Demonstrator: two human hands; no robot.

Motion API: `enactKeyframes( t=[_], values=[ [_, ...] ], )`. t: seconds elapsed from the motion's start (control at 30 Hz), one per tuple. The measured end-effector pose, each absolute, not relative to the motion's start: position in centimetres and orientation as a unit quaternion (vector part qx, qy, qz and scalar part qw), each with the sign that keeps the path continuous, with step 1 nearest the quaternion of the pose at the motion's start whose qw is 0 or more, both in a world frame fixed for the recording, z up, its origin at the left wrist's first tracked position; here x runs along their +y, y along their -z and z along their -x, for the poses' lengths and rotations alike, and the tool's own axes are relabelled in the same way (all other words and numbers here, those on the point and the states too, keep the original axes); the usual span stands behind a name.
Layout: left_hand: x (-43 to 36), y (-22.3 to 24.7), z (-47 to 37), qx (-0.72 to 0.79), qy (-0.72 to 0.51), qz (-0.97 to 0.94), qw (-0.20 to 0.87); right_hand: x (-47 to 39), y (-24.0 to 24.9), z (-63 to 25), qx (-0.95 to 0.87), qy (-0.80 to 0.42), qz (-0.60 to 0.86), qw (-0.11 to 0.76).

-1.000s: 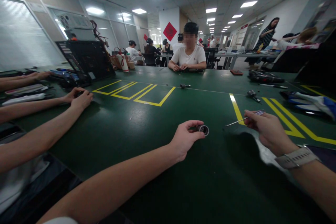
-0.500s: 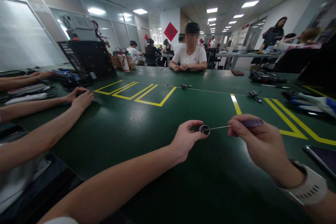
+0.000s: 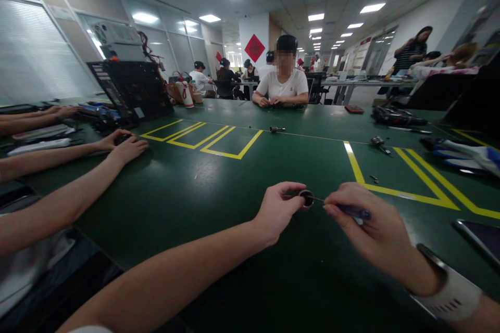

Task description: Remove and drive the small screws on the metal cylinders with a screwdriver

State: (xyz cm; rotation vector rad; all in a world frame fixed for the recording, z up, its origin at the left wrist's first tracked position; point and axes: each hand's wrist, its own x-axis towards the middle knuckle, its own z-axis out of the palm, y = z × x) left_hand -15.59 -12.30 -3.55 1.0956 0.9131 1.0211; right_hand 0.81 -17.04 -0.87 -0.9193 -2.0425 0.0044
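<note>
Between its thumb and fingers, my left hand [image 3: 276, 210] grips a small round metal part [image 3: 307, 198], its hollow open side facing right. My right hand [image 3: 371, 221] holds a thin screwdriver [image 3: 351, 211] by its dark translucent handle. The screwdriver's shaft points left, and its tip is inside the hollow of the round part; what it touches in there is too small to tell. On the green table [image 3: 234, 187], small metal bits [image 3: 374, 179] lie beyond my right hand, by the yellow tape. Farther back is a metal part with a shaft [image 3: 276, 129].
Another metal piece [image 3: 378, 143] and blue-white gloves [image 3: 461, 153] lie at the right, with a phone [image 3: 478, 237] near the right edge. A co-worker's hands [image 3: 127, 146] are at the left. A person [image 3: 283, 86] sits across the table.
My right hand has moved left and slightly down, bringing the screwdriver handle closer to the round part. Small metal bits now show beyond it. The co-worker's hand at the left shifted slightly right.
</note>
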Motion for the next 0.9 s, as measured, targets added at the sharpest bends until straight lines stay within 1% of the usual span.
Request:
enactKeyframes(
  t=[0.13,0.4,0.9],
  values=[
    [-12.19,4.03,15.66,0.398,-0.447,-0.504,0.622,-17.1,0.94,-0.61,-0.829,0.004,0.349,0.436],
    [-11.87,4.38,15.61,0.414,-0.456,-0.509,0.601,-17.42,1.01,-0.32,-0.859,0.029,0.312,0.406],
    [-12.08,4.09,15.59,0.415,-0.449,-0.513,0.602,-17.47,1.27,-0.34,-0.865,0.035,0.295,0.404]
  ],
)
